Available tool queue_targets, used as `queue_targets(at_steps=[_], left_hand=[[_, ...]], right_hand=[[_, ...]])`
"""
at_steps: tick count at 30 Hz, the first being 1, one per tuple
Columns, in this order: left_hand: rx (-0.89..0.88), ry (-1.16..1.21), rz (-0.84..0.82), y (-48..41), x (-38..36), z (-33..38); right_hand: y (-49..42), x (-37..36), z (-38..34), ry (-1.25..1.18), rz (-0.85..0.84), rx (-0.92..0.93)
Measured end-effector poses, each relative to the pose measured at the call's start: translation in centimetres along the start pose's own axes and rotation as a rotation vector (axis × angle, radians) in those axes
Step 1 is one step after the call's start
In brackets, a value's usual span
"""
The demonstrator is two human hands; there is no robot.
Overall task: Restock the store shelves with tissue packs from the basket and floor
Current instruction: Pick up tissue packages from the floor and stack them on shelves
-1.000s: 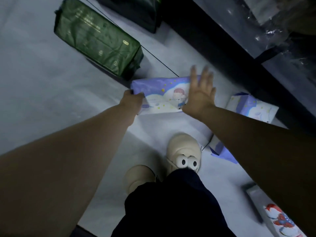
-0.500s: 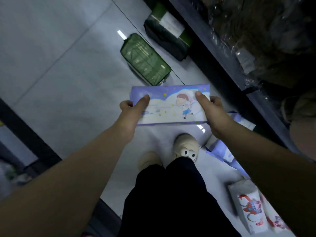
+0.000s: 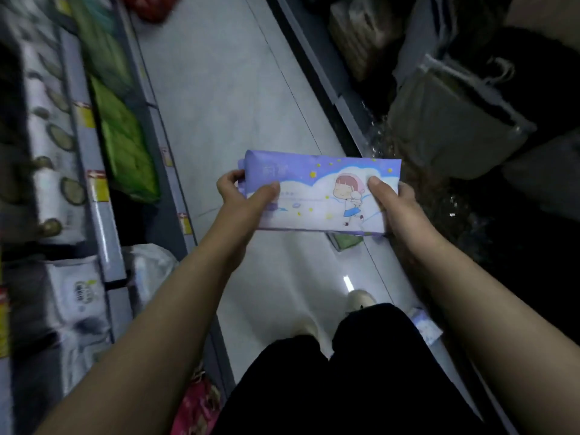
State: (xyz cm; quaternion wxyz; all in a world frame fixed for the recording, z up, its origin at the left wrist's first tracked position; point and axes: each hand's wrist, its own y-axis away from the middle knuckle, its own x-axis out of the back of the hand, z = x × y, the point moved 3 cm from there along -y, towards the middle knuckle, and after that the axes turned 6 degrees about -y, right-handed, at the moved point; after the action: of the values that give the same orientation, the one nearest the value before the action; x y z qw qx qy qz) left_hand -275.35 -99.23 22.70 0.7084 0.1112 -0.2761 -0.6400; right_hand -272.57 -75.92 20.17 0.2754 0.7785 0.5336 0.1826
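I count 1 purple-white tissue pack, gripped by 2 hands: left hand and right hand. Just under the right hand, on the floor: 1 green pack, mostly hidden. Nearer me, beside the right forearm: 1 more purple pack, edge only. Shoes: 2, pale, 1 blurred. Shelf units: 2, w/ left shelving out past the left hand and right shelving past the right hand. Left of the left hand: approx 4 yellow price tags and at least 2 green bags; white packs there too blurred to count. Right of the right hand: 2 grey bundles that I can make out.
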Motion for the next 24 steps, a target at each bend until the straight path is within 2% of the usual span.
queue_targets(at_steps=[6,12,18,24], left_hand=[[-0.166,0.092,0.17,6.5,7.7,10.6],[-0.228,0.176,0.396,12.3,13.7,16.9],[-0.24,0.302,0.73,19.5,17.1,19.4],[-0.273,0.323,1.103,27.9,19.8,19.2]], right_hand=[[6.9,-5.8,-12.8,-0.006,-0.202,0.129],[10.7,-12.1,-22.0,0.092,-0.487,0.256],[14.7,-18.7,-27.2,0.219,-0.79,0.364],[21.4,-24.8,-28.1,0.283,-1.149,0.403]])
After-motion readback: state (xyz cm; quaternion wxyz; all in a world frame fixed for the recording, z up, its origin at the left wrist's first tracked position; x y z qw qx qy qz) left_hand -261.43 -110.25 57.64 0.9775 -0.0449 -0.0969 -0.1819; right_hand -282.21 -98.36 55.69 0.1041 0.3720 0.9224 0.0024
